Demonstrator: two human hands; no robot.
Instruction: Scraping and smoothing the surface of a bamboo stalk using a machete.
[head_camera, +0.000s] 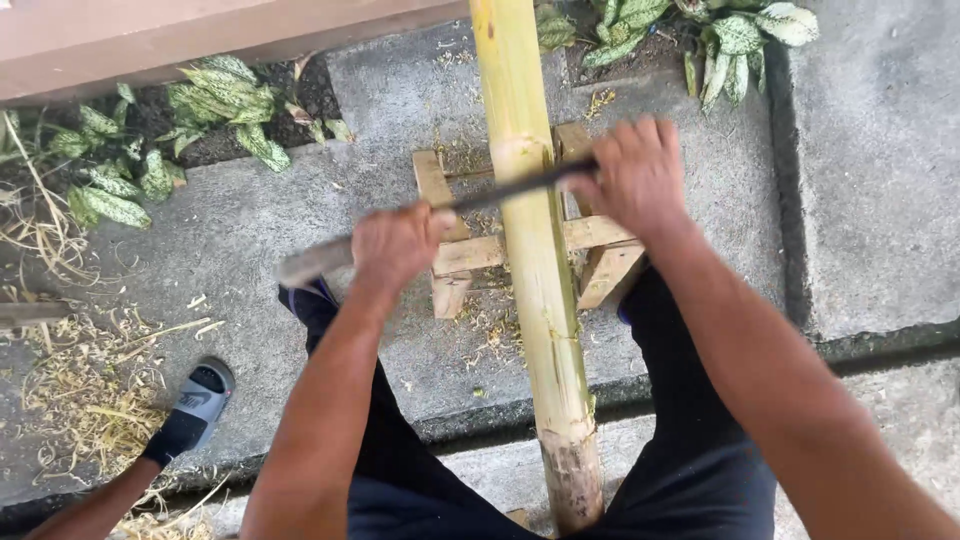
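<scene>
A long bamboo pole (535, 260) runs from top centre to bottom centre, resting on a wooden stand (470, 250). A dark blade (500, 190) lies across it mid-frame; the left hand (395, 245) and right hand (635, 175) each keep a closed grip on one end, either side of the pole.

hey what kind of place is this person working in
Likely an outdoor yard or garden path: bare concrete paving, leafy spotted plants in soil beds, and loose shavings on the ground.
</scene>
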